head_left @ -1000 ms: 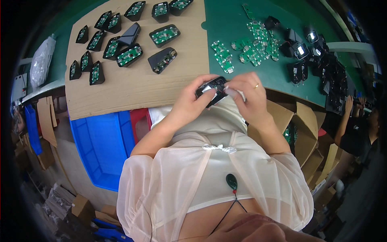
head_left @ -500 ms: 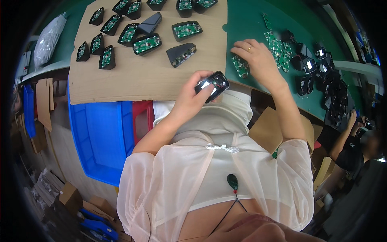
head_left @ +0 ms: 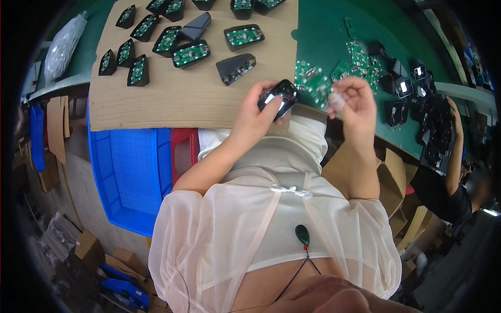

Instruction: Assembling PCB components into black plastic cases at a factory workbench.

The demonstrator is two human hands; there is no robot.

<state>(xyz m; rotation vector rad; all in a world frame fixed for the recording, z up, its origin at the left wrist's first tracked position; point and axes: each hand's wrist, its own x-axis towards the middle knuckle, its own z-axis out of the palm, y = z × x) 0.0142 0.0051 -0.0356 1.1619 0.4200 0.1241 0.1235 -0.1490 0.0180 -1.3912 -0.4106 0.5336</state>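
Note:
My left hand (head_left: 259, 110) is closed around a black plastic housing (head_left: 284, 94), its open side facing up and the thumb pressed on its inside. A pale shiny patch and a bit of red show within the housing. To the right, my right hand (head_left: 353, 103) pinches a green circuit board (head_left: 317, 87) by its edge, holding it up and tilted beside the housing, apart from it. The board is blurred. Behind it, more green circuit boards (head_left: 361, 58) lie on the green table. A black housing on its side (head_left: 236, 69) rests on the cardboard sheet near my left hand.
Several black housings fitted with green boards (head_left: 191, 54) stand on the cardboard sheet (head_left: 172, 107). A heap of black housings (head_left: 436, 125) covers the table's right side, where another person's arm (head_left: 457, 130) reaches. Left of my lap are a blue bin (head_left: 133, 177) and a red stool (head_left: 183, 151).
My right hand has picked up a circuit board from the table and turned over with it. My left hand still holds the housing, slightly shifted. The other person's arm has moved to the heap.

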